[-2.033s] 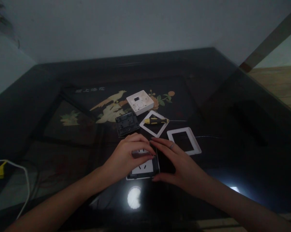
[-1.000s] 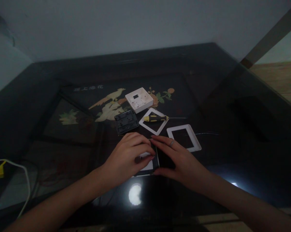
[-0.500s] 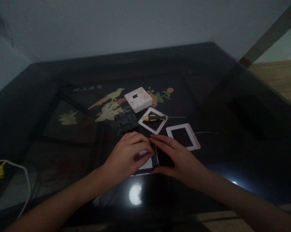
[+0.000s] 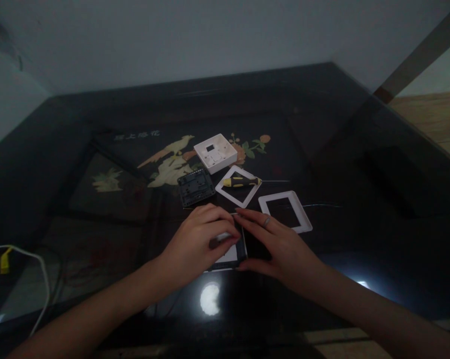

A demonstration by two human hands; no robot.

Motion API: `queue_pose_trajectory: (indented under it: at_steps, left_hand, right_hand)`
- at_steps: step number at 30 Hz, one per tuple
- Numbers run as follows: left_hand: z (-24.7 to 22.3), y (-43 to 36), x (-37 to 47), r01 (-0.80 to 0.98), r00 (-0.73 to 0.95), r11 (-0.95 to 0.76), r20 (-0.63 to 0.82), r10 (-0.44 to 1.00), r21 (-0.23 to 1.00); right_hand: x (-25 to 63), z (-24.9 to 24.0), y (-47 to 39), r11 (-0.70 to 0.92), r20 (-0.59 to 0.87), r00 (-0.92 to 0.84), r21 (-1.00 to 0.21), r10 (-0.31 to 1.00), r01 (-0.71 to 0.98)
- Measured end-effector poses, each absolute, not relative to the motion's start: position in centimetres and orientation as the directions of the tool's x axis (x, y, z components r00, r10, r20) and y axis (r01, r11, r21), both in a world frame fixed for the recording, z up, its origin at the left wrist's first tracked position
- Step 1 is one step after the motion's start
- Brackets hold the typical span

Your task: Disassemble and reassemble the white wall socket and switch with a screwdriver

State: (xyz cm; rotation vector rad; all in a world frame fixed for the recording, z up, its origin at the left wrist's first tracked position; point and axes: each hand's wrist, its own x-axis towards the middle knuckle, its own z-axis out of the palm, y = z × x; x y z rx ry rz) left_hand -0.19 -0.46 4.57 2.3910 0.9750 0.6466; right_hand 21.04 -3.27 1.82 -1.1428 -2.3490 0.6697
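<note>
A square black-and-white panel [image 4: 230,256] lies on the dark table in front of me, much of it covered by my hands. My left hand [image 4: 198,237] is over the panel with thumb and forefinger pinched together; whatever is between the fingertips is too small and dim to make out. With thumb and fingers at its near and far right corners, my right hand [image 4: 280,244], a ring on one finger, steadies the panel. Just beyond the hands sits a black square plastic plate [image 4: 195,188]. A white square frame [image 4: 243,203] has a yellow-and-black screwdriver [image 4: 242,182] lying across it.
Farther back stands a white square box [image 4: 216,153] with a cut-out. A second white frame [image 4: 304,219] lies beyond my right hand. On the left, a white cable [image 4: 44,279] with a yellow tag [image 4: 4,262] runs over the glossy table [image 4: 359,239]. A wall rises behind.
The view has shifted very slightly. Both hands keep nearly the same pose on the panel, and the loose parts lie where they were.
</note>
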Motion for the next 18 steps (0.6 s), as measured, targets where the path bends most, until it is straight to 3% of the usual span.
queue_pose_trajectory:
  at_steps: [18]
  left_hand:
    - [4.67,-0.62,-0.16,0.535,0.628,-0.643,0.252,0.736,0.547]
  right_hand:
    - [20.97,1.83,-3.32,0.54,0.176,-0.556,-0.587,0.812,0.603]
